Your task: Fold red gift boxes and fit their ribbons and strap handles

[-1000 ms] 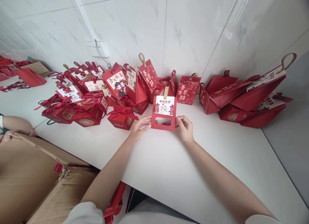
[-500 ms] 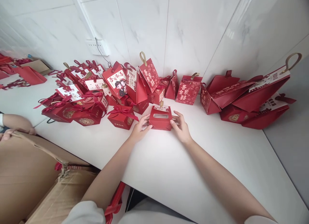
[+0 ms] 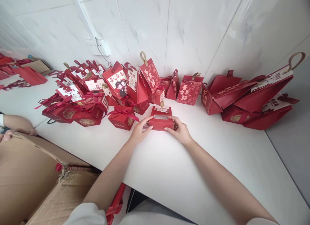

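A small red gift box (image 3: pixel 161 119) with a window cut-out and a white printed panel is tipped back on the white counter (image 3: pixel 169 173). My left hand (image 3: pixel 139 132) pinches its left bottom edge. My right hand (image 3: pixel 179 131) grips its right side, fingers along the front bottom edge. Both hands are closed on the box.
Many red gift boxes and bags crowd the back of the counter by the tiled wall: a ribboned box (image 3: pixel 122 117) at left, a patterned bag (image 3: pixel 189 89) behind, flat folded ones (image 3: pixel 252 96) at right. An open cardboard carton (image 3: pixel 36 176) stands lower left, another person's hand (image 3: pixel 14 128) on it.
The box stood upright facing me a second ago; my hands have tipped it backward and down, and my right-hand fingers have slid onto its front bottom edge.
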`<action>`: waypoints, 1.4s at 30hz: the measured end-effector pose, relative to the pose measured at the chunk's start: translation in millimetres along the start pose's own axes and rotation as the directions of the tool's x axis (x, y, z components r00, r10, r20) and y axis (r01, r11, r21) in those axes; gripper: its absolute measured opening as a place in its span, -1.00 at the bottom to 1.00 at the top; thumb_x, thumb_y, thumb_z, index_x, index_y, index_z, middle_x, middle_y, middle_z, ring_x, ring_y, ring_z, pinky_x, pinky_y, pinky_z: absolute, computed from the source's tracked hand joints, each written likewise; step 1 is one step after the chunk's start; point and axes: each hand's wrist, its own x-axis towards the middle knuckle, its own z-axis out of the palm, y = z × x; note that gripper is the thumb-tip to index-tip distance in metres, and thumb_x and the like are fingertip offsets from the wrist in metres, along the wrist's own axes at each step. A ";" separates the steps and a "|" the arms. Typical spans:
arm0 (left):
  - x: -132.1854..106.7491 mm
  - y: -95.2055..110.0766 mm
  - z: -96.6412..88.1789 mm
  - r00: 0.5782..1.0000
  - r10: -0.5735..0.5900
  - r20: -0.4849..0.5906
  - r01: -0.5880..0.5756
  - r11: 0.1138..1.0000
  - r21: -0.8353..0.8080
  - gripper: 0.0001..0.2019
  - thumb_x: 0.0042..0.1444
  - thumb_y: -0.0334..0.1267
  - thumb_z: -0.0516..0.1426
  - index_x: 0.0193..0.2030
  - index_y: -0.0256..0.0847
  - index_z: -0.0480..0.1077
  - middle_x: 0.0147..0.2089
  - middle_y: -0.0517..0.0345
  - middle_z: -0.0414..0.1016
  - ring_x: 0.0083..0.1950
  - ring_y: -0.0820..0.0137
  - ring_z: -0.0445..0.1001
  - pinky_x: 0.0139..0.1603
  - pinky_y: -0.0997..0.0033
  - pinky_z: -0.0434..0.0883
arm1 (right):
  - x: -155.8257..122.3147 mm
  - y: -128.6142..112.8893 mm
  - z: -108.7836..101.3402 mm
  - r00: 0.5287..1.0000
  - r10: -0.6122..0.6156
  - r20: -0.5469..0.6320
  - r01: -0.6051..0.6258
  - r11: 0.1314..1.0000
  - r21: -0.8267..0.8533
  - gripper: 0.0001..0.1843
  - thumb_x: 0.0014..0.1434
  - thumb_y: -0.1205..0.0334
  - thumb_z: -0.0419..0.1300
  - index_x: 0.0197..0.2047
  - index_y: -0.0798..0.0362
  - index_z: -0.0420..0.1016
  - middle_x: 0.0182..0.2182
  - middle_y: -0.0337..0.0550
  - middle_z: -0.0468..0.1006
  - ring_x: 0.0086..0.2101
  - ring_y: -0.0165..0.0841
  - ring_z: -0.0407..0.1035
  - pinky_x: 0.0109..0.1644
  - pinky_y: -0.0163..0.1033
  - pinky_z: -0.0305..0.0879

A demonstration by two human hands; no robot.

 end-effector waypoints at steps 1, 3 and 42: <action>0.0 -0.9 0.5 1.000 0.002 -0.005 -0.002 1.000 0.005 -0.48 0.11 -0.15 0.17 0.24 -0.03 0.30 0.04 0.09 0.51 -0.06 0.32 0.51 -0.01 0.31 0.47 | 0.0 0.7 -0.1 1.000 0.003 0.016 -0.003 1.000 -0.002 -0.35 0.04 -0.05 0.32 0.17 -0.09 0.30 -0.47 -0.32 0.38 -0.49 -0.38 0.23 -0.36 -0.27 0.27; 0.2 -3.3 2.0 1.000 0.011 -0.017 -0.011 1.000 0.024 -0.45 0.07 -0.18 0.20 0.24 -0.03 0.29 0.06 0.08 0.50 -0.07 0.32 0.50 -0.04 0.31 0.47 | -0.1 1.1 -0.4 0.999 0.006 0.042 -0.006 1.000 -0.008 -0.33 0.03 -0.02 0.33 0.19 -0.10 0.27 -0.48 -0.34 0.36 -0.51 -0.40 0.21 -0.39 -0.29 0.25; -8.7 -1.4 13.2 0.975 -0.100 -0.196 0.008 0.905 -0.424 -0.77 0.06 -0.21 0.15 -0.14 -0.14 0.28 -0.11 0.09 0.44 -0.06 0.32 0.45 -0.13 0.31 0.47 | -5.0 -3.3 -9.4 0.831 -0.554 -0.052 0.444 0.716 -0.539 -0.68 0.24 0.32 0.14 0.06 -0.09 0.34 -0.14 -0.05 0.42 -0.08 -0.18 0.35 -0.06 -0.04 0.39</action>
